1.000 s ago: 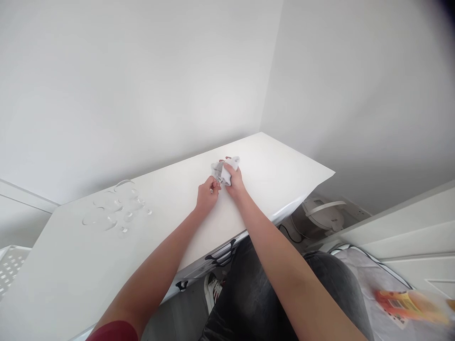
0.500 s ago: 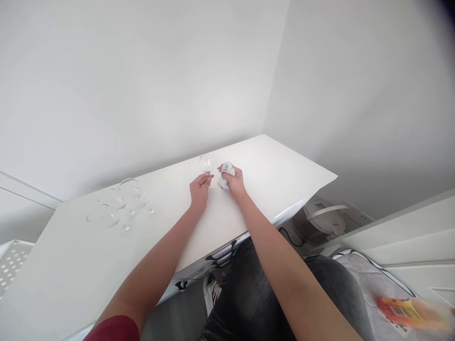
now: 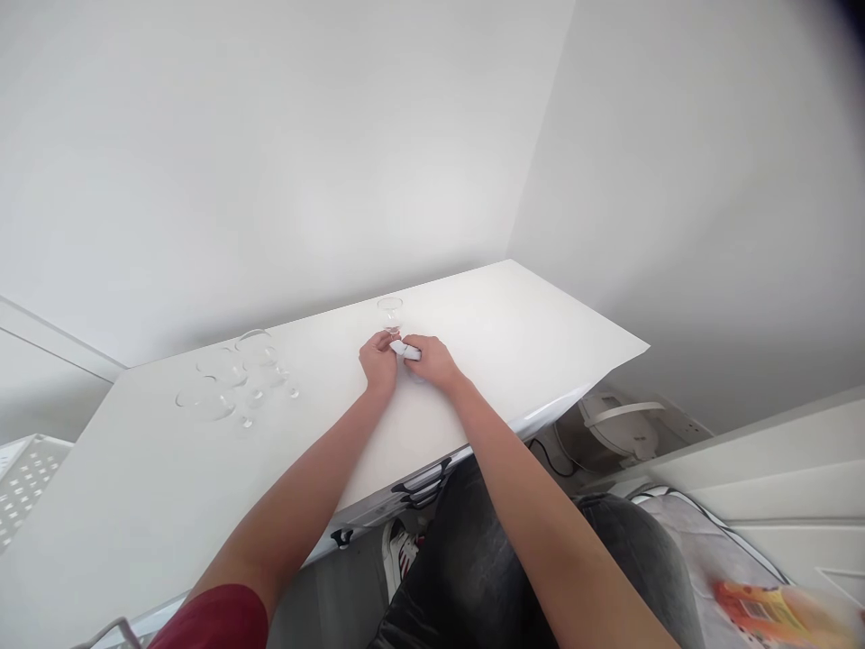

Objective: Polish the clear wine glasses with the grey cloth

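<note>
Far left on the white counter (image 3: 527,333) there's a bunch of empty glasses (image 3: 236,388) sitting well apart from the action. Left hand (image 3: 378,359) has its grip closed low on the stem of a small wine glass (image 3: 390,314), which stands upright mid-counter. Touching its foot is a little white cloth (image 3: 404,351), and the right hand (image 3: 432,361) has its grip bunched around that.

Right hand (image 3: 433,361) clutching cloth (image 3: 404,351), left hand (image 3: 377,361) alongside, glass (image 3: 390,312) upright behind
</note>
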Available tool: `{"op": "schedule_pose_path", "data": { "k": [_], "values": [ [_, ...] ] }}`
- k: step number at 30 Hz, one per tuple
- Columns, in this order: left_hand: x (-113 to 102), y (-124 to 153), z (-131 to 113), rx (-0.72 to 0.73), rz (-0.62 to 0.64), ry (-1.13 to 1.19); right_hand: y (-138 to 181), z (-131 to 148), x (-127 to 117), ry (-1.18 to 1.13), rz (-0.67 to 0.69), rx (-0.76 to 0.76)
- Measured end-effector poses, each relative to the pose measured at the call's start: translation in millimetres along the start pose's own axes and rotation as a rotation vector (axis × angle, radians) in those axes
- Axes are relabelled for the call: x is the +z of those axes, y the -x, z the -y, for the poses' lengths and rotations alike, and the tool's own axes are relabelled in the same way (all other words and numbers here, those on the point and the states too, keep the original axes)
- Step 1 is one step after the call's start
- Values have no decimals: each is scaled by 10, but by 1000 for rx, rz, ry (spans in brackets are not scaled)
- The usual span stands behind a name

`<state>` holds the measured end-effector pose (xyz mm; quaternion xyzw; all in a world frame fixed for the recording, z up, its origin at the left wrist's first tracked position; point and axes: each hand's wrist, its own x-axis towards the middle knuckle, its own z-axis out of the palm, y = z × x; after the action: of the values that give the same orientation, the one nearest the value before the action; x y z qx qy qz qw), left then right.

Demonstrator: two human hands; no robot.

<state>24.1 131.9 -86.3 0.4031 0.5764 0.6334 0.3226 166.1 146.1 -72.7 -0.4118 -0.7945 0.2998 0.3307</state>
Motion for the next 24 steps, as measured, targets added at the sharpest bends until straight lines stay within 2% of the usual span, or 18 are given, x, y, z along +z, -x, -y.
{"op": "schedule_pose_path", "data": {
  "k": [6,11,19,24],
  "values": [
    [5,0,14,16,-10,-31,13,41,15,139,2,-28],
    [20,19,-18,-11,23,15,-3,48,41,288,54,17],
    [25,49,-80,-13,44,19,-18,40,120,420,67,57],
    [15,74,-87,-6,-33,21,-16,25,105,503,9,136]
  ]
}}
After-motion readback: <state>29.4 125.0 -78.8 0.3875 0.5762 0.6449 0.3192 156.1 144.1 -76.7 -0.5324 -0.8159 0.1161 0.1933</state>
